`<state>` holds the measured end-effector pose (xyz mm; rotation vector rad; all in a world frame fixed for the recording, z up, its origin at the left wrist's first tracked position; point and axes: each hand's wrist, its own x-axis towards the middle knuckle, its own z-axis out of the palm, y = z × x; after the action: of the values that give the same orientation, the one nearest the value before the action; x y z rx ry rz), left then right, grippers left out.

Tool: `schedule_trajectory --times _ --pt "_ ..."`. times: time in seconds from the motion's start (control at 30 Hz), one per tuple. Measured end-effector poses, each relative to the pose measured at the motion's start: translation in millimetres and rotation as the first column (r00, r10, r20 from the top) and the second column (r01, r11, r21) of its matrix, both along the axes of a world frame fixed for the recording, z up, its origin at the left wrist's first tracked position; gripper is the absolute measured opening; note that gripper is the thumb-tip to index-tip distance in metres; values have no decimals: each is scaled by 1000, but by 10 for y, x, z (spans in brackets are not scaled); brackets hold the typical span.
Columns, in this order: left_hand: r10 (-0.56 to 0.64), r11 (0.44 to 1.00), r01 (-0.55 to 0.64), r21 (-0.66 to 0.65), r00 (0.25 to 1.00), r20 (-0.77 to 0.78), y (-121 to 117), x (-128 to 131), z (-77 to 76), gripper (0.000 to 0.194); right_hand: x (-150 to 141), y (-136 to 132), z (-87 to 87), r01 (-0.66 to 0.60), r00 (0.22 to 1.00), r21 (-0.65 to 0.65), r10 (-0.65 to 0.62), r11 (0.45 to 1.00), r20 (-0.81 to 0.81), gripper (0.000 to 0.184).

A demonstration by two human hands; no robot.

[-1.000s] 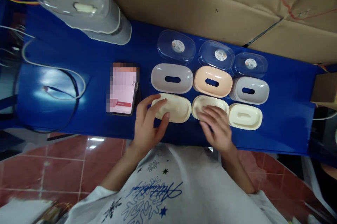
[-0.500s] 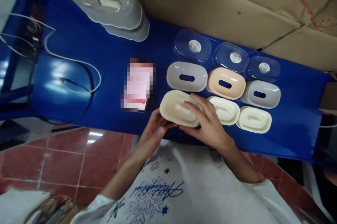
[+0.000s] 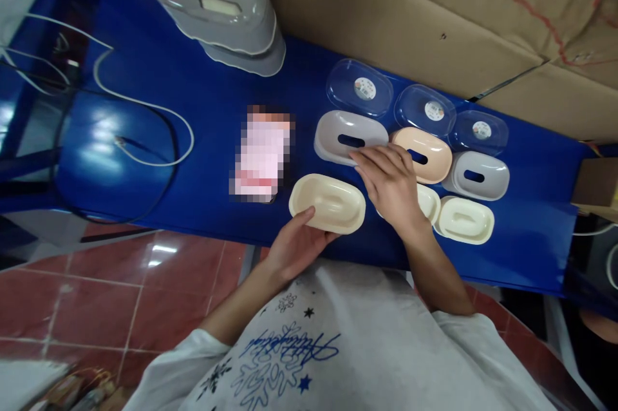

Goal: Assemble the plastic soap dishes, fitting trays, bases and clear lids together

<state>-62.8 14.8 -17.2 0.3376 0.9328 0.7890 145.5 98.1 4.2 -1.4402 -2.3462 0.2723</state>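
My left hand [image 3: 302,240] holds a cream oval tray [image 3: 340,208] with a raised ridge in its middle; the thumb lies over the rim and the fingers go underneath. My right hand [image 3: 393,182] has its fingertips together at the near right rim of a grey oval container [image 3: 328,137] with an oblong slot in its floor. A peach container [image 3: 437,166] and a smaller grey container [image 3: 495,182] stand to its right, both slotted. Two more cream trays lie nearer me: one [image 3: 429,205] partly behind my right hand, the other [image 3: 467,221] in full view.
Clear oval covers [image 3: 338,86] with round labels lie behind the containers. A phone [image 3: 263,153], its screen pixelated, rests left of them. Stacked grey containers [image 3: 261,24] under a clear cover stand at the back left. Cables [image 3: 188,124] cross the blue table [image 3: 212,172]; cardboard [image 3: 386,18] rises behind.
My right hand has left the cream tray and moved up to the grey container's rim. My left thumb has come over the tray's edge, and the tray now sits a little lower.
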Motion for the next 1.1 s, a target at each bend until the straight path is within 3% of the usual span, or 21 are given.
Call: schedule_trajectory --times 0.1,0.17,0.27,0.47,0.57,0.7,0.9,1.0,1.1 --pt "9 998 -11 64 1000 27 54 17 -43 77 -13 -179 135 17 991 45 -11 999 -134 34" --pt "11 994 -17 105 998 65 95 31 -55 83 -33 -331 246 -56 983 48 64 997 -173 37" --pt "-24 989 8 148 994 105 145 56 -57 88 -63 -496 342 -180 973 59 187 982 -135 39" --pt "-71 975 69 213 997 -1 179 113 -49 88 -40 -602 373 -187 981 61 189 980 -31 41" --pt "-31 974 31 224 1000 -3 176 136 -44 85 -9 -653 371 -197 980 64 197 978 9 43" --pt "73 989 -88 119 990 124 159 180 -9 83 9 -707 344 -202 979 88 203 975 5 42" --pt "214 974 -226 -1 920 329 143 229 81 86 28 -674 282 -150 971 127 170 981 -167 40" --pt "232 970 -241 -18 910 345 158 219 104 90 71 -640 185 -120 972 133 144 984 -183 43" --pt "284 957 -286 -39 907 312 177 224 108 91 93 -640 64 -149 977 134 166 980 -130 57"
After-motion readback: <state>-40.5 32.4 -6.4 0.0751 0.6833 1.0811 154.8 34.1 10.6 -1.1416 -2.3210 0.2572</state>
